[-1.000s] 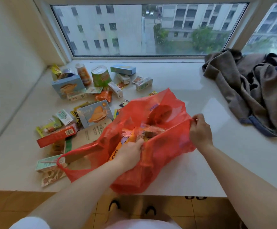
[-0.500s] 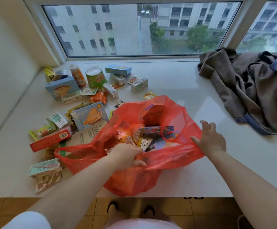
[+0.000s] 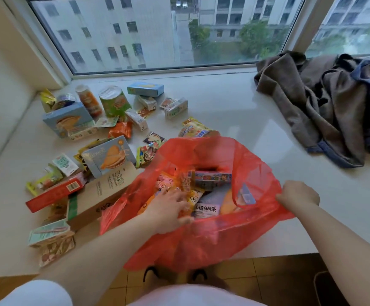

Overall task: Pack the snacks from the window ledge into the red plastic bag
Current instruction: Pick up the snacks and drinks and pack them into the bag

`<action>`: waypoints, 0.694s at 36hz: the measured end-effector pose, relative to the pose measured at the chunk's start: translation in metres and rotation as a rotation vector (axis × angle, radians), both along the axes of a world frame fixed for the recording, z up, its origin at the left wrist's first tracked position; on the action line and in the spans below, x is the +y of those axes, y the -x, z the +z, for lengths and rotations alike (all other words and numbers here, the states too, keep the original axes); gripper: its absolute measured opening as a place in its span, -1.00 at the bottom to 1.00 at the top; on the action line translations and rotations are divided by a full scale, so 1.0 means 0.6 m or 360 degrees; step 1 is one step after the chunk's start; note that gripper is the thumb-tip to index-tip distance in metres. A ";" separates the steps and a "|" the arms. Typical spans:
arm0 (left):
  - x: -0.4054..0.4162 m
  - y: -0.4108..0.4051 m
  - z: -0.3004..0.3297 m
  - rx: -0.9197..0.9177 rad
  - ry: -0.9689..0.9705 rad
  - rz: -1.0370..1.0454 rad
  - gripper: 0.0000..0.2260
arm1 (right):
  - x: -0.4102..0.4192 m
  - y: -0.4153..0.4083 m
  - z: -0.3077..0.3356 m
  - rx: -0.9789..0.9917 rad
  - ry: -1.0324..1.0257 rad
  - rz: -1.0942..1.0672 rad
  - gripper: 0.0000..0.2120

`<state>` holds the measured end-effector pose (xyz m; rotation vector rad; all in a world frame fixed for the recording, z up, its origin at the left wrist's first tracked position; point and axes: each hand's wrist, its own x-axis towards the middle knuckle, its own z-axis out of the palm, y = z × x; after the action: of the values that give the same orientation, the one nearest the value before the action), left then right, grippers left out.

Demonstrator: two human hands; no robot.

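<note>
At the near edge of the window ledge (image 3: 234, 120), the red plastic bag (image 3: 219, 237) lies open, its lower part hanging over the edge toward the floor. The person's left hand (image 3: 168, 209) reaches into the mouth of the bag, fingers (image 3: 180, 198) straight and slightly spread, resting flat on the packets inside; the thumb lies along the near rim. It grips nothing that can be seen. The right hand (image 3: 298, 194) is at the bag's right rim, fingers curled down and pinching the red film, holding the mouth wide.

Just beyond the left fingertips, inside the bag, lie a pink pouch (image 3: 165, 183), a long box with cartoon print (image 3: 212, 178) and a white packet with black lettering (image 3: 206, 209).

Left of the left hand, outside the bag, a brown carton (image 3: 98, 195) touches the bag's side, with a red box (image 3: 56, 193) beside it and a pale green packet (image 3: 47, 231) nearer the edge. Farther out sit a blue biscuit box (image 3: 109, 155), a second blue box (image 3: 67, 121), a green canister (image 3: 113, 102), an orange canister (image 3: 89, 100) and a flat blue box (image 3: 145, 89) near the glass. A yellow pouch (image 3: 194, 130) lies just past the bag's far rim.

Well beyond the right hand, a heap of brown and blue clothing (image 3: 325, 102) rests by the window.
</note>
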<state>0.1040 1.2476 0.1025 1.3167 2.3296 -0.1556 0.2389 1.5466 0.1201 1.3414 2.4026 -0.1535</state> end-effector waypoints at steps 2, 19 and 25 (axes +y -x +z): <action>0.000 0.010 -0.001 0.0283 -0.0398 0.0143 -0.62 | 0.001 0.021 0.005 0.0296 0.0013 0.0017 -0.56; -0.081 0.118 -0.006 0.0428 -0.0336 0.1238 -0.58 | -0.063 0.284 0.014 0.0489 -0.0166 0.1241 -0.74; -0.039 0.175 0.013 0.0494 -0.0421 0.1172 -0.65 | -0.017 0.267 0.015 0.0512 -0.0099 0.1041 -0.74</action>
<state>-0.0009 1.2243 0.1105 0.4747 3.0180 0.2046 0.0787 1.5367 0.1291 0.5173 3.0005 -0.1181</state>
